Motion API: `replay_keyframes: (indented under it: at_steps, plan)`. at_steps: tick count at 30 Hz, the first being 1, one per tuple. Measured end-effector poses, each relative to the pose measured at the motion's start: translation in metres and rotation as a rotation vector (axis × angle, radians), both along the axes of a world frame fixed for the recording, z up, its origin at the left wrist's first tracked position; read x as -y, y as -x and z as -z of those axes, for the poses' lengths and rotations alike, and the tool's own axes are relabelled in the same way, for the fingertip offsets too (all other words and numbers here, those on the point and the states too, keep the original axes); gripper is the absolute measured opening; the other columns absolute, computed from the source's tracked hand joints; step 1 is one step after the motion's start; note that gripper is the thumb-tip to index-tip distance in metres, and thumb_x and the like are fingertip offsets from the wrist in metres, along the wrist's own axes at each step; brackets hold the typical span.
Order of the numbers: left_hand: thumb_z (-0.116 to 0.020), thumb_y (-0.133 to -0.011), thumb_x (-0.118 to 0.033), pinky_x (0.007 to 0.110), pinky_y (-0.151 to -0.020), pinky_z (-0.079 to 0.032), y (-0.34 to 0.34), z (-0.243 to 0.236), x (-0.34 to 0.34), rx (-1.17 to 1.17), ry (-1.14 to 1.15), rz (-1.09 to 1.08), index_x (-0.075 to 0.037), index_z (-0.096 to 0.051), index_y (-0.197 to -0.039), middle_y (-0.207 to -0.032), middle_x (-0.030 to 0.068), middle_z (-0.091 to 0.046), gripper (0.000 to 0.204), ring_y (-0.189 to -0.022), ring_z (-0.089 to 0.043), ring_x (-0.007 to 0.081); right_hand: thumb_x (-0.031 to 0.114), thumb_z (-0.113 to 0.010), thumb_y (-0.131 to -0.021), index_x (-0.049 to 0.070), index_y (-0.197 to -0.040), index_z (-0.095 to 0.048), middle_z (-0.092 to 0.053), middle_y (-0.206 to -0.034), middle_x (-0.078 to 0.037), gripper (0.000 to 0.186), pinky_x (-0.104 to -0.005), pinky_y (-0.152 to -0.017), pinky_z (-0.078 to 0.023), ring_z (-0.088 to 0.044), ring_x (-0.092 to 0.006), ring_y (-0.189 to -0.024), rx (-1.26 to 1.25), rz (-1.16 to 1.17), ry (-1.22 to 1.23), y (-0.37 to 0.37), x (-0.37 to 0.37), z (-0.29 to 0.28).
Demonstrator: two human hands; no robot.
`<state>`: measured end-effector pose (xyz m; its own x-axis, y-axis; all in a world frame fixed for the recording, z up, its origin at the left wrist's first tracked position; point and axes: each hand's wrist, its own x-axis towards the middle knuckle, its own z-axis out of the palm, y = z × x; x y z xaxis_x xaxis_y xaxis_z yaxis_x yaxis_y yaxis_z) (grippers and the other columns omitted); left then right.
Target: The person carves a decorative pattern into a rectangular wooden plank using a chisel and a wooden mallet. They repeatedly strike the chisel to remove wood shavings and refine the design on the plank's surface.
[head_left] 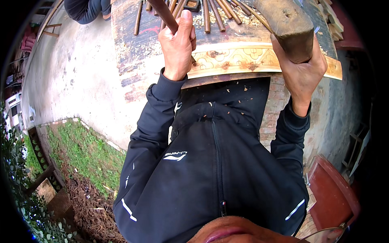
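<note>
My left hand is closed round the dark handle of a carving chisel, thumb uppermost. The chisel slants down toward a long pale board, and a bit of its lower end shows below my fist; whether it touches the wood I cannot tell. Curved and floral outlines are drawn or cut along the board, which lies near the bench edge. Over the board's right part, my right hand grips a worn, blocky wooden mallet. The mallet's bulk hides the board's far edge there.
Several more chisels lie fanned among wood shavings on the worn workbench. A small dark square box sits among them. Behind, at upper left, a crouching person is partly visible. A red-brown chair stands at lower right.
</note>
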<state>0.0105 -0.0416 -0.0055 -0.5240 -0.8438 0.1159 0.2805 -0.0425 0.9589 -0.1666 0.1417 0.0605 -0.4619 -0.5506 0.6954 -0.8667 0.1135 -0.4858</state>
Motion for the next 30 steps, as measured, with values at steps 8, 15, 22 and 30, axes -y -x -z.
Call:
replay_keyframes:
  at_steps: [8, 15, 22, 30]
  plan:
    - [-0.059, -0.107, -0.046, 0.025, -0.046, -0.026, -0.005, 0.003, 0.003, -0.020, 0.000, 0.029, -0.011, -0.049, -0.071, -0.059, -0.0035, -0.039, 0.051, -0.048, -0.035, 0.0062, 0.015, -0.094, -0.076, -0.004, -0.123, -0.069, -0.078, -0.103, -0.011, 0.056, -0.0301, -0.085, -0.058, -0.075, -0.0166, -0.092, 0.001, -0.013, -0.026, -0.001, 0.000, 0.001]
    - [-0.060, -0.107, -0.045, 0.025, -0.045, -0.026, -0.001, 0.002, -0.001, -0.002, 0.011, 0.002, -0.010, -0.049, -0.071, -0.058, -0.0028, -0.041, 0.051, -0.048, -0.035, 0.0065, 0.016, -0.094, -0.075, -0.004, -0.122, -0.069, -0.078, -0.100, -0.012, 0.057, -0.0311, -0.084, -0.058, -0.075, -0.0183, -0.091, -0.035, -0.005, -0.035, -0.002, 0.001, -0.001]
    - [-0.066, -0.105, -0.039, 0.025, -0.045, -0.029, 0.012, 0.006, -0.009, 0.069, 0.177, 0.003, -0.009, -0.051, -0.068, -0.058, -0.0032, -0.046, 0.050, -0.047, -0.039, 0.0055, 0.012, -0.092, -0.076, -0.001, -0.120, -0.071, -0.078, -0.102, -0.012, 0.052, -0.0308, -0.085, -0.058, -0.075, -0.0193, -0.092, -0.028, -0.015, -0.017, -0.002, 0.004, -0.002]
    - [-0.078, -0.089, -0.011, 0.033, -0.049, -0.039, 0.026, 0.021, -0.036, 0.124, 0.671, -0.106, 0.002, -0.067, -0.079, -0.060, 0.0119, -0.050, 0.020, -0.052, -0.043, 0.0162, -0.007, -0.081, -0.081, -0.011, -0.115, -0.068, -0.075, -0.102, -0.013, 0.037, -0.0351, -0.077, -0.060, -0.071, -0.0204, -0.083, 0.420, -0.191, 0.598, -0.002, 0.006, -0.035]
